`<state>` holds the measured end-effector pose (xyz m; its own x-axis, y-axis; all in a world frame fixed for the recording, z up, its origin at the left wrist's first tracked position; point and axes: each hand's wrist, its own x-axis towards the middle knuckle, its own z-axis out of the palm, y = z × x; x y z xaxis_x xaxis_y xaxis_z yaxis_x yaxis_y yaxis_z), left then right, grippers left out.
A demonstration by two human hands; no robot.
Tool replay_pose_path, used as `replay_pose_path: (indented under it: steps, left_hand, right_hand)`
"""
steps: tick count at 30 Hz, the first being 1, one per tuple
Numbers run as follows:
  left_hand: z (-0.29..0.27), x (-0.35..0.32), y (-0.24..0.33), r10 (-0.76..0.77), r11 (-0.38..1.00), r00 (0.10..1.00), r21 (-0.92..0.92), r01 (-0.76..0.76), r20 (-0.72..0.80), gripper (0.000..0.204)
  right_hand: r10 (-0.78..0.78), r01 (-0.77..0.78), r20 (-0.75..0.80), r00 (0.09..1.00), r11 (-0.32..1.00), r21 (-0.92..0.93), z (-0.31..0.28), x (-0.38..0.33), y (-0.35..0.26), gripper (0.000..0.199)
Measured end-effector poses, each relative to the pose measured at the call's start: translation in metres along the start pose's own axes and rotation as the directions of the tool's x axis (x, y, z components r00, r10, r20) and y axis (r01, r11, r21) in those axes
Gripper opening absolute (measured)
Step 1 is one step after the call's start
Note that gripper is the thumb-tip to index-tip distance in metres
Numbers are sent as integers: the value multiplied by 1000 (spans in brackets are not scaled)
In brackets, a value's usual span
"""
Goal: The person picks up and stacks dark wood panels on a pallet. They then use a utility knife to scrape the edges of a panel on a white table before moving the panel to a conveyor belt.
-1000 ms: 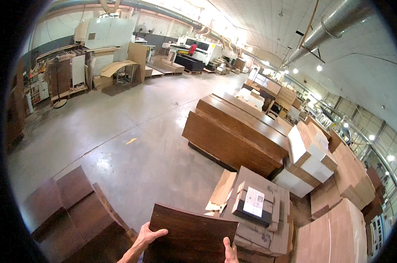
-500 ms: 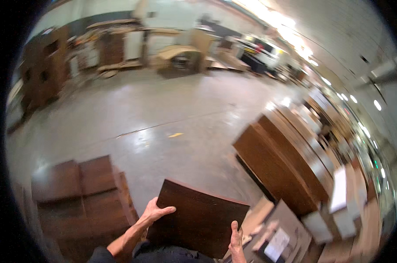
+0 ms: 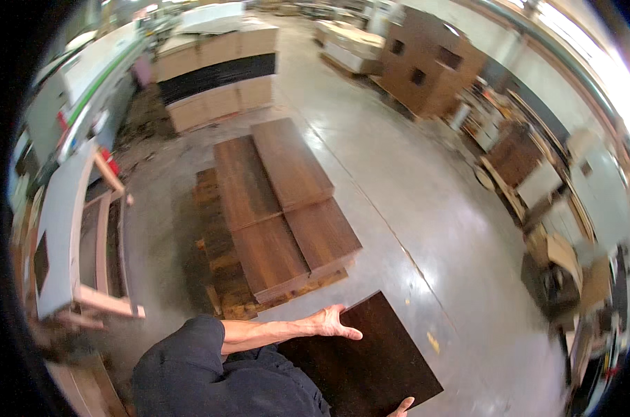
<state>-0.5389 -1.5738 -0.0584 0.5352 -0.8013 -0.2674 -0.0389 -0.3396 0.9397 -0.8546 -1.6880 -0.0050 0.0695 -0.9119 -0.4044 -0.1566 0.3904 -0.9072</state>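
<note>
Well, the person's left arm runs almost level across the body, from a dark sleeve (image 3: 179, 347) to a bare forearm (image 3: 266, 335), with the left hand (image 3: 332, 324) clasping one edge of a dark brown panel (image 3: 384, 351). Its thumb stretches flat over the panel's face (the fingers are mostly hidden from me), set well apart from them. The right hand (image 3: 401, 409) has hold of the opposite side, though I see little more than its thumb against the edge. Slanted between the two hands, the panel sits in front of the body, near stacked brown boards (image 3: 287, 201) on a wooden pallet (image 3: 224, 285). A pale framed piece (image 3: 63, 240) stands further to the left.
</note>
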Motion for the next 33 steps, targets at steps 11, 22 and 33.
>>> replay_pose_path:
  steps: [11, 22, 33]
  left_hand:
    - [-17, 95, -27, -117, 993, 915, -72, 96, -385, 125]
    - [-139, 233, 1, -319, 924, 808, -352, 150, -495, 135]
    - [-131, 222, -25, -758, 638, 113, -766, -82, -643, 91]
  right_hand:
    - [11, 87, 414, 910, 973, -216, 126, 189, -71, 85]
    - [41, 246, 712, 701, 923, -296, 353, 286, -195, 74]
    - [491, 495, 855, 167, 709, -503, 657, 375, -140, 67]
